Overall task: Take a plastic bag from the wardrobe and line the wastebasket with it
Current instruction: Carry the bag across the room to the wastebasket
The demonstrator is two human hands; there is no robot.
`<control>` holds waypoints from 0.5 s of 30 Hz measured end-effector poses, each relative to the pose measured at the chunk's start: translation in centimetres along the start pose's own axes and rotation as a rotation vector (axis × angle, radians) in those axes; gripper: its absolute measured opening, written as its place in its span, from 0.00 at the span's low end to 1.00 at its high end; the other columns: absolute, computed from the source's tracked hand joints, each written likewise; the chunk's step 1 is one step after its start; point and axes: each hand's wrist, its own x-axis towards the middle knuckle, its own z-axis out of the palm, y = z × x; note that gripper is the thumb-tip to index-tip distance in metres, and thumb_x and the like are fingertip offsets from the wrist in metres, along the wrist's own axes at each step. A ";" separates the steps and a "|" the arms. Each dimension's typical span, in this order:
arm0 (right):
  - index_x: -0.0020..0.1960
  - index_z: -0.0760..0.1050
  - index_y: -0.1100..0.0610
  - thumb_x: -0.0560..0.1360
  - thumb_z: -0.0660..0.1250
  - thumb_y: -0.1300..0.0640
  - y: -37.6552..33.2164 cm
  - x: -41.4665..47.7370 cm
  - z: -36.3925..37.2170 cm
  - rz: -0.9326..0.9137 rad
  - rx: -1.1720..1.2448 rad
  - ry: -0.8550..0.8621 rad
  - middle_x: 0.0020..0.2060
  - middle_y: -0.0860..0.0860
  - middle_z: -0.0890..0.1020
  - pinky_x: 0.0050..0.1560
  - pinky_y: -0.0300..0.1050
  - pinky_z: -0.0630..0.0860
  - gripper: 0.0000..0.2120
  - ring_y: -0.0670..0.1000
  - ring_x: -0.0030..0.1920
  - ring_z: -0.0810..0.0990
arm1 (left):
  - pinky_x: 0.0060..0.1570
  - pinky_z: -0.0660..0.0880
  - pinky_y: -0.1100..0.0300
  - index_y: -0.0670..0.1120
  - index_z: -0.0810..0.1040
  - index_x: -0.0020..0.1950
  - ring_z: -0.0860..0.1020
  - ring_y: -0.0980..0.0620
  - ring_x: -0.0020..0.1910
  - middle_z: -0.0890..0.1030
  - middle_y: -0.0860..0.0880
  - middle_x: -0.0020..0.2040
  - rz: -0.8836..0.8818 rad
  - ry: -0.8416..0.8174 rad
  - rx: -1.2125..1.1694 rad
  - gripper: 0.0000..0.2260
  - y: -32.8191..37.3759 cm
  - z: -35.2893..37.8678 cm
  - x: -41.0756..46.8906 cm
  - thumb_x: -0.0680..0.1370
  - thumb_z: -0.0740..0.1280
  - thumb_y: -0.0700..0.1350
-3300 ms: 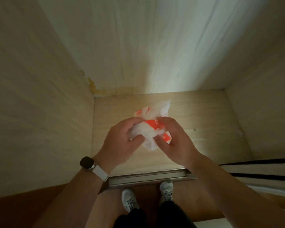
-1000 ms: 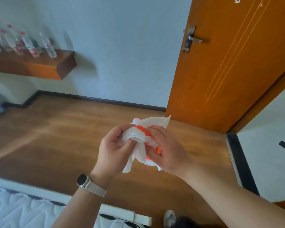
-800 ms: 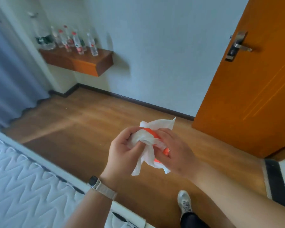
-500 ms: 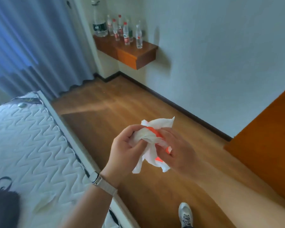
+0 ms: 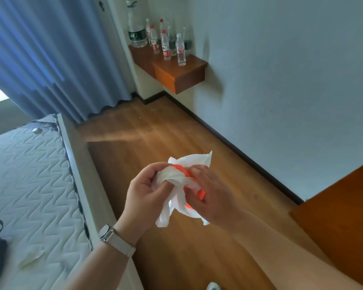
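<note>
A crumpled white plastic bag [image 5: 177, 178] with orange print is bunched between both my hands, in front of my chest and above the wooden floor. My left hand [image 5: 143, 193], with a watch on its wrist, pinches the bag's left side. My right hand [image 5: 213, 195] grips the right side, its fingers curled over the orange part. A loose handle hangs down between the hands. No wastebasket and no wardrobe appear in this view.
A bare quilted mattress [image 5: 27, 185] lies at the left with a dark bag at its near edge. Blue curtains [image 5: 50, 49] hang behind it. A wall shelf [image 5: 176, 70] in the corner holds several water bottles. An orange door [image 5: 340, 208] stands at the right.
The view has swung left from the wardrobe past the orange door to the bed, curtains and shelf. Both hands have kept hold of the crumpled bag throughout.
</note>
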 end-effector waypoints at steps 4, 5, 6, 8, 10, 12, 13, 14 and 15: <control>0.66 0.70 0.51 0.77 0.67 0.50 1.8 0.4 -1.8 0.022 0.003 0.013 0.60 0.44 0.76 0.54 0.41 0.78 0.19 0.45 0.56 0.75 | 0.44 0.81 0.53 0.57 0.82 0.48 0.83 0.50 0.45 0.85 0.52 0.45 0.020 -0.013 0.020 0.13 0.7 2.0 1.6 0.70 0.68 0.41; 0.66 0.70 0.50 0.77 0.68 0.50 2.3 0.6 -2.1 0.022 -0.005 0.014 0.61 0.44 0.76 0.55 0.41 0.78 0.19 0.45 0.57 0.76 | 0.44 0.81 0.53 0.57 0.82 0.48 0.83 0.50 0.45 0.85 0.53 0.45 0.025 -0.014 0.023 0.13 0.8 2.4 2.0 0.70 0.68 0.41; 0.66 0.69 0.50 0.77 0.68 0.50 2.8 0.9 -2.3 0.020 -0.012 0.016 0.61 0.44 0.76 0.55 0.43 0.79 0.19 0.46 0.57 0.76 | 0.44 0.81 0.54 0.57 0.82 0.49 0.83 0.51 0.45 0.85 0.53 0.45 0.027 -0.015 0.026 0.13 0.8 2.8 2.4 0.70 0.68 0.41; 0.66 0.69 0.50 0.77 0.68 0.50 3.5 1.6 -2.4 0.016 -0.015 0.014 0.61 0.45 0.76 0.55 0.46 0.79 0.19 0.47 0.57 0.76 | 0.44 0.81 0.55 0.57 0.82 0.48 0.83 0.52 0.45 0.85 0.53 0.45 0.028 -0.016 0.030 0.13 0.8 3.1 3.2 0.70 0.69 0.41; 0.66 0.69 0.51 0.77 0.68 0.50 4.0 2.7 -2.4 0.010 -0.014 0.010 0.61 0.45 0.76 0.55 0.45 0.79 0.19 0.47 0.57 0.76 | 0.45 0.81 0.52 0.57 0.82 0.48 0.83 0.51 0.45 0.85 0.53 0.45 0.027 -0.010 0.028 0.12 0.6 3.2 4.2 0.70 0.69 0.41; 0.66 0.70 0.51 0.77 0.68 0.49 4.4 4.1 -2.4 0.008 -0.022 0.004 0.60 0.45 0.77 0.56 0.43 0.78 0.19 0.48 0.56 0.77 | 0.46 0.82 0.49 0.56 0.82 0.49 0.83 0.49 0.45 0.85 0.52 0.45 0.031 -0.002 0.019 0.12 0.4 3.1 5.7 0.70 0.68 0.41; 0.65 0.70 0.50 0.77 0.68 0.49 4.5 4.9 -2.3 0.012 -0.030 -0.001 0.60 0.45 0.77 0.57 0.40 0.76 0.19 0.48 0.56 0.77 | 0.46 0.82 0.49 0.55 0.83 0.49 0.83 0.49 0.46 0.85 0.51 0.45 0.034 -0.001 0.019 0.12 0.3 2.9 6.6 0.70 0.68 0.41; 0.65 0.70 0.50 0.77 0.68 0.49 4.7 5.8 -2.3 0.017 -0.042 -0.008 0.60 0.45 0.77 0.58 0.38 0.74 0.19 0.48 0.57 0.77 | 0.46 0.82 0.49 0.54 0.83 0.50 0.83 0.48 0.46 0.85 0.51 0.45 0.038 -0.003 0.016 0.12 0.2 2.8 7.6 0.70 0.68 0.41; 0.65 0.70 0.49 0.77 0.68 0.49 4.9 6.7 -2.2 0.020 -0.055 -0.016 0.60 0.45 0.77 0.58 0.35 0.71 0.18 0.48 0.57 0.77 | 0.46 0.82 0.49 0.54 0.83 0.50 0.83 0.48 0.46 0.85 0.51 0.45 0.042 -0.007 0.011 0.12 0.1 2.6 8.6 0.70 0.68 0.41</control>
